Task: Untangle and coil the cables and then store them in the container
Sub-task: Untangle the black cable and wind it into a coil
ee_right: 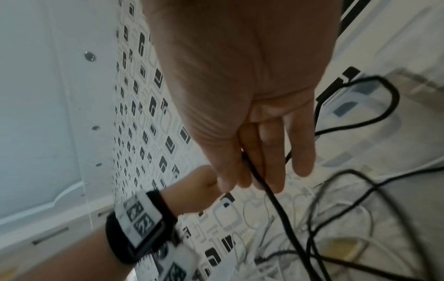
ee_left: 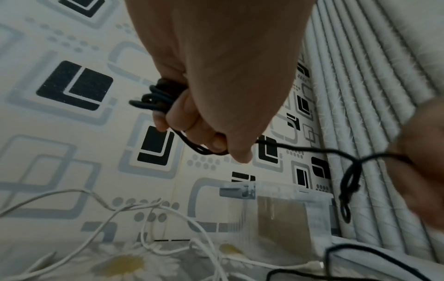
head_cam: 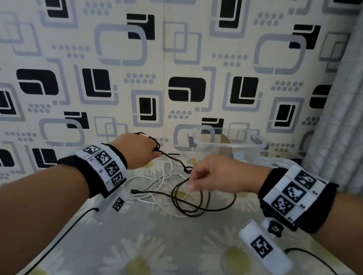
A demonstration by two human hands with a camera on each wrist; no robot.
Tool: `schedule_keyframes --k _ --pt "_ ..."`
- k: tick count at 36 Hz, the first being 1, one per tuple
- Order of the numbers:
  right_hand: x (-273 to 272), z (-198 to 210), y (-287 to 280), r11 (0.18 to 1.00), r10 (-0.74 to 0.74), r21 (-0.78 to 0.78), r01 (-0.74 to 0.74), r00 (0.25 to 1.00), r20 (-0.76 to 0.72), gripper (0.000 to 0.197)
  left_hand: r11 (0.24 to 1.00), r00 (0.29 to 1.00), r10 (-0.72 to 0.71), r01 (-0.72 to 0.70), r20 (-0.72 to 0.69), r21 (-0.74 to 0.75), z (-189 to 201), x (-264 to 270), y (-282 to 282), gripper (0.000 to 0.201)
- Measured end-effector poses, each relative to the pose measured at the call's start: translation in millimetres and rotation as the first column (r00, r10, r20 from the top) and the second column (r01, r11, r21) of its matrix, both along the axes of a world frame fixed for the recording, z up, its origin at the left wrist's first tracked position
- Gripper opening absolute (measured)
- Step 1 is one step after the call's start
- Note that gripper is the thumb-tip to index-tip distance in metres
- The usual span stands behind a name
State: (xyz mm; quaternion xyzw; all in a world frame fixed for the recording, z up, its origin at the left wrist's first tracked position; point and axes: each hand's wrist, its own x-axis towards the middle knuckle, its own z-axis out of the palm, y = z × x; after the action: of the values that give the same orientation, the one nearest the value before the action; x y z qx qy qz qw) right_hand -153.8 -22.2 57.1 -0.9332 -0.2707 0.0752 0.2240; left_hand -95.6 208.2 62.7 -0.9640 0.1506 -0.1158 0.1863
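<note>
A thin, round, matte black cable [head_cam: 191,207] is shown partly coiled and partly loose. Several small turns of it are gripped in the curled fingers [ee_left: 182,116] of the left hand [head_cam: 140,150], which is raised near the patterned wall. From that bundle the cable is led across to the right hand [head_cam: 215,175], with a short twisted knot [ee_left: 348,188] seen hanging midway. In the right wrist view the cable is pinched between the thumb and the nearly straight fingers [ee_right: 271,152] of the right hand. The remainder is laid in wide, irregular loops on the tabletop [head_cam: 159,241], which is covered by a grey cloth printed with white and yellow daisies.

Thinner, glossy white cables [head_cam: 155,179] are seen tangled beneath and beside the black loops. A clear, rectangular plastic container [head_cam: 228,144] with rounded corners and grey latches is stood at the back of the tabletop, against the wall, well apart from the loose loops. A flat clear lid [head_cam: 280,161] is laid just beside it, to the right. Marker-printed bands on black straps are worn on both wrists.
</note>
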Motion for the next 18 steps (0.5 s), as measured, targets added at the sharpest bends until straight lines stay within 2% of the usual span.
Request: schedule_keyframes --k 2,5,8,11,15,18 --pt "2 8 -7 0.993 -0.036 0.114 0.035 0.999 0.003 0.006 1.0 1.0 0.003 -0.003 -0.023 0.012 -3 0 0 0.038" --pt "5 17 -17 0.949 -0.058 0.306 0.082 0.994 -0.088 0.021 0.999 0.998 -0.047 0.046 -0.039 -0.011 -5 -2 -2 0.033" --pt "9 24 -27 0.933 -0.096 0.346 0.102 0.995 -0.035 0.021 0.993 0.993 -0.117 0.117 -0.036 0.02 -4 -6 -3 0.036" --pt "18 27 -40 0.94 -0.176 0.3 0.164 0.984 0.015 0.023 0.982 0.983 -0.184 0.184 -0.014 0.04 -2 -10 -4 0.043" --pt "29 20 -51 0.961 -0.258 0.144 0.238 0.956 0.143 0.029 0.954 0.954 -0.3 0.299 0.0 0.022 -2 -14 -3 0.036" --pt "35 15 -54 0.964 -0.266 0.06 0.259 0.935 0.234 0.023 0.941 0.941 -0.338 0.337 -0.016 -0.024 -2 -19 -4 0.039"
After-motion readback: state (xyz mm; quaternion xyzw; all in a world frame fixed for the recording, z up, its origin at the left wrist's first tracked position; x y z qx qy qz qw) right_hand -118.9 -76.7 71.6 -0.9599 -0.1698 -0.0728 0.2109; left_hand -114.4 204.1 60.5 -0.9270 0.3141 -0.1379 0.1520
